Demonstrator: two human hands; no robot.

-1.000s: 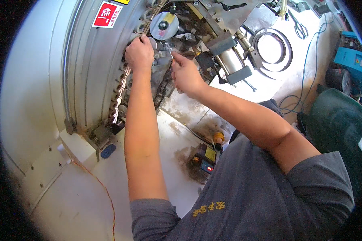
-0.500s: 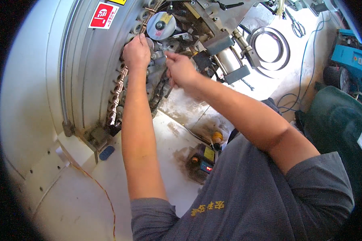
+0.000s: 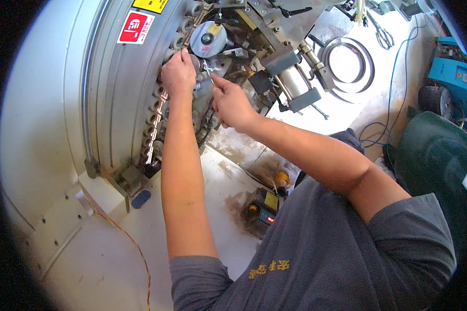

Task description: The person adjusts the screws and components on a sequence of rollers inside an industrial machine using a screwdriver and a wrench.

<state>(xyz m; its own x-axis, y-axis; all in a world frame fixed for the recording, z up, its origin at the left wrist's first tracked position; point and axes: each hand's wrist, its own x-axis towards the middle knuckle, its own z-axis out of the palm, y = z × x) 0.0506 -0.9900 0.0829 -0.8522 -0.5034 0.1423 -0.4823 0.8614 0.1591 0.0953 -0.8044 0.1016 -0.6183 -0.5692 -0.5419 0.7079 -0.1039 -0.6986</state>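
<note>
My left hand (image 3: 179, 73) is closed at the row of rollers along the curved metal machine body; whatever its fingers grip is hidden. Just right of it, my right hand (image 3: 233, 105) is closed, its index finger stretched along a thin silvery rod-like tool (image 3: 207, 67). The tool's far end reaches in among the machine parts, and its exact kind is hard to see. Above both hands is a round shiny disc (image 3: 208, 39) with a dark hub. A chain-like strip (image 3: 155, 129) runs down the machine's edge below my left wrist.
A metal cylinder (image 3: 294, 83) with dark end blocks juts out at the right. Beyond it, metal rings (image 3: 371, 66) and scissors (image 3: 384, 37) lie on the floor. A small device (image 3: 262, 210) with a lit display stands below my right arm. A blue machine (image 3: 454, 75) is at the far right.
My right hand has shifted slightly down, and its index finger is now straighter along the tool. The left hand stays at the rollers. The whole view has moved slightly.
</note>
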